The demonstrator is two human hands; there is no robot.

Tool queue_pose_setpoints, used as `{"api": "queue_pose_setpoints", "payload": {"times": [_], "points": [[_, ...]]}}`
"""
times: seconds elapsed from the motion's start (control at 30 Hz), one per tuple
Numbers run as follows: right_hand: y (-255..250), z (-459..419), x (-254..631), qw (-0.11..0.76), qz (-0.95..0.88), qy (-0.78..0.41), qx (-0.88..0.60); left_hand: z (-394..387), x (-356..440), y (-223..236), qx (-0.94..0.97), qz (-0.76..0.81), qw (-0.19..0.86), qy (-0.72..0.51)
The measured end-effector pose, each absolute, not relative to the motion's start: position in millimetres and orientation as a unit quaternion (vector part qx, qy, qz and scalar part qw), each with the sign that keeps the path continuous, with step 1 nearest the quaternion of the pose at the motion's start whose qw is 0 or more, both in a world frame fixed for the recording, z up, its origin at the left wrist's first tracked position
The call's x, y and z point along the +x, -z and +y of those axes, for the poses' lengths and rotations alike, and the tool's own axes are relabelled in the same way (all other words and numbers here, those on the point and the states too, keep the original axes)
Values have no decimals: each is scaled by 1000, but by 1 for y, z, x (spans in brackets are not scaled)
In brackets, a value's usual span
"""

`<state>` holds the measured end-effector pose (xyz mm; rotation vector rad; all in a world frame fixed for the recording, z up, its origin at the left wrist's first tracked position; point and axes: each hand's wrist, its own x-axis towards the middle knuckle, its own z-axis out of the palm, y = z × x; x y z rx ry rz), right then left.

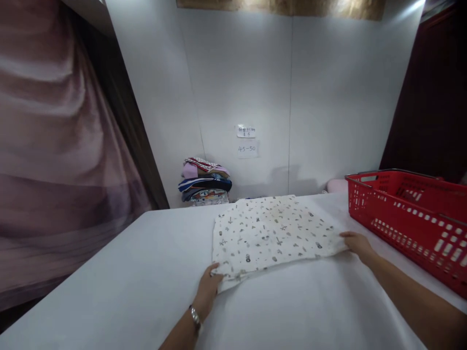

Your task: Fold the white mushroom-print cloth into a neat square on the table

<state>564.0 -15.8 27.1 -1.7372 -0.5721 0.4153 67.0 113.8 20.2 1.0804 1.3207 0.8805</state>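
Note:
A white cloth (262, 231) printed with small grey and brown figures lies spread on the white-covered table (146, 277). My left hand (207, 288), with a silvery band on its wrist, pinches the cloth's near left corner. At the near right corner, my right hand (359, 244) grips the fabric between thumb and fingers. The front edge between the hands is slightly raised and wrinkled toward the left, where a layer folds under. Whether the cloth is a garment or a plain sheet I cannot tell.
A red plastic basket (394, 206) stands at the right, close to my right forearm. Folded clothes (206, 180) are stacked beyond the far edge, by the wall with a paper sign (248, 149). A pinkish curtain (62, 160) hangs at the left.

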Motion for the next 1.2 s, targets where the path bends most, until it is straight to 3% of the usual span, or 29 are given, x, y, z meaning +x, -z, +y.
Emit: {"api": "queue_pose_setpoints", "payload": {"times": [0.1, 0.2, 0.37, 0.57, 0.7, 1.07, 1.2], "points": [[-10, -29, 559, 473, -293, -73, -827, 107, 63, -14, 484, 572, 530, -398], [-23, -19, 517, 430, -401, -4, -809, 102, 70, -29, 505, 566, 474, -447], [-55, 14, 375, 489, -553, -266, -620, 72, 109, -64, 538, 499, 465, -496], [-58, 14, 266, 517, -619, -377, -455, 34, 121, -69, 516, 403, 572, -495], [-35, 15, 255, 504, -595, -413, -470, 26, 111, -54, 444, 406, 638, -480], [-37, 26, 255, 525, -555, -352, -541, 29, 118, -48, 515, 437, 572, -466], [-38, 31, 259, 581, -442, -434, -527, 35, 109, -46, 490, 474, 564, -466]]}}
